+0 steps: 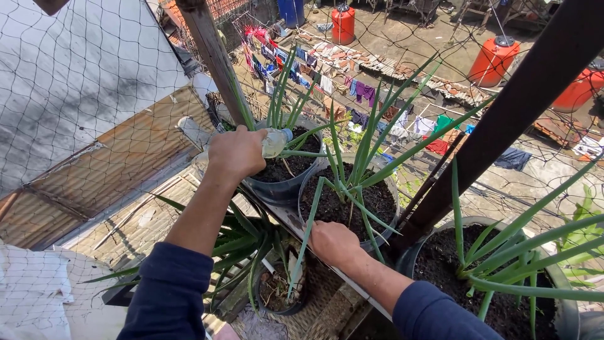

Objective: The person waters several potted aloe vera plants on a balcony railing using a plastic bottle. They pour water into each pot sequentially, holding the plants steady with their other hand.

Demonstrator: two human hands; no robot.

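Netting and rooftops lie beyond my ledge. My left hand (236,153) grips a clear bottle (275,142) tipped over the far soil-filled pot (286,165); my right hand (333,242), fingers curled, rests on the nearer pot's (348,200) rim, green shoots rising.

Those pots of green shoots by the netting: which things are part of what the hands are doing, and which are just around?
In use:
left hand tipping a clear plastic bottle over the far pot
right hand on the rim of the middle pot

Just around:
right-hand pot
small lower pot
wire netting
red barrels
hanging laundry
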